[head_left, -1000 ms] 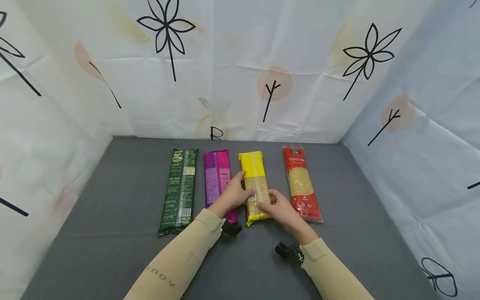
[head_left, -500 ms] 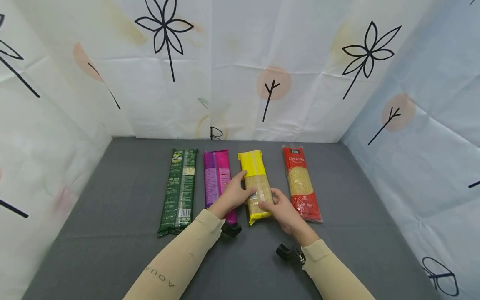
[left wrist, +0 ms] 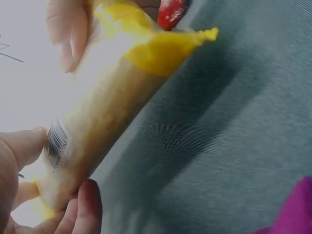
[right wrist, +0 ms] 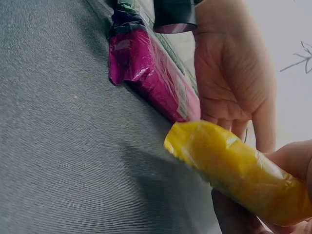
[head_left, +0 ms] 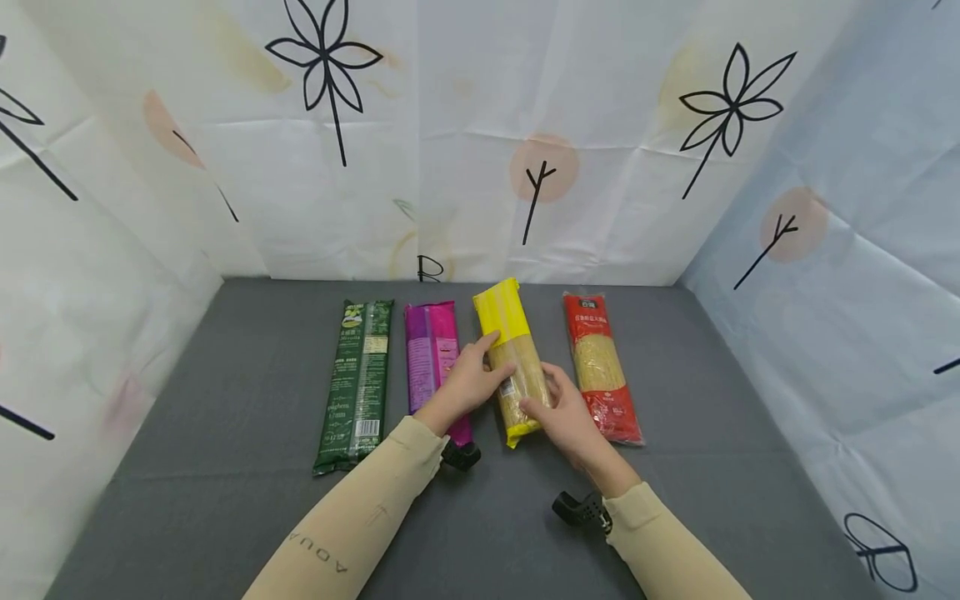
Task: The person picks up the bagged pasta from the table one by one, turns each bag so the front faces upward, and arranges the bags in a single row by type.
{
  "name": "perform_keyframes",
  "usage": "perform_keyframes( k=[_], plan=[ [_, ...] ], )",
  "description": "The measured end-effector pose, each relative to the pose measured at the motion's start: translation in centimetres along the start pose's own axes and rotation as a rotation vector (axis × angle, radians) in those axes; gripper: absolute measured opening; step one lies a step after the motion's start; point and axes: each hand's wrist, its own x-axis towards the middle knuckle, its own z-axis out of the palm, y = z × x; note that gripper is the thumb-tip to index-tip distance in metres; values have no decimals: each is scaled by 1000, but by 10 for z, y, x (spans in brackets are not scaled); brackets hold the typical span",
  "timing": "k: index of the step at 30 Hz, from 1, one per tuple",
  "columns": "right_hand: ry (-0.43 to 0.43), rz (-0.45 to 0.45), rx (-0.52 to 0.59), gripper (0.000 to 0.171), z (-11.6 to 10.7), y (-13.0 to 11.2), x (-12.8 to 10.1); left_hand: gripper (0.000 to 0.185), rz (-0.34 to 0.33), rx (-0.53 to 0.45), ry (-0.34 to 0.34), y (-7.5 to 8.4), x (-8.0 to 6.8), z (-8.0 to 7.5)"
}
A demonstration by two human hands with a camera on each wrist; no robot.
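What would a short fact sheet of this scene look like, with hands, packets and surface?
Held item: yellow noodle packet, lifted off the surface
Left hand: grip on the packet's left side
Right hand: grip near its lower end
Lying flat: green packet, magenta packet, red packet
Surface: grey cloth

Beige lettered sleeves (head_left: 352,525), black wrist mounts (head_left: 581,508)

a makeshift recording booth: grey cloth table (head_left: 225,467) inside flower-printed white sheet walls (head_left: 420,150)
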Motion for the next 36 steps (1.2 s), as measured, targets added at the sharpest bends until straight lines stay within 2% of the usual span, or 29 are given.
perform_keyframes(
  k=[6,9,12,19,24,29,36],
  plan=[
    [46,-104,-194,62,1,-15,-1,69,38,-66,75,10,0,-4],
    [68,-159,-314,61,2,-21,-1,69,48,-111,87,14,-1,-7],
    [99,-218,-469,61,3,-25,-2,70,47,-215,68,15,0,-10],
    [166,-385,-887,65,7,-27,-3,76,4,-528,39,18,-4,-15],
    [213,-485,-1101,68,11,-23,-4,81,-26,-677,30,15,-6,-15],
    [224,-558,-1205,67,16,-17,-6,81,-93,-729,47,13,-6,-14],
    [190,-611,-1226,74,18,-10,-9,76,-168,-765,105,9,-7,-12]
  ],
)
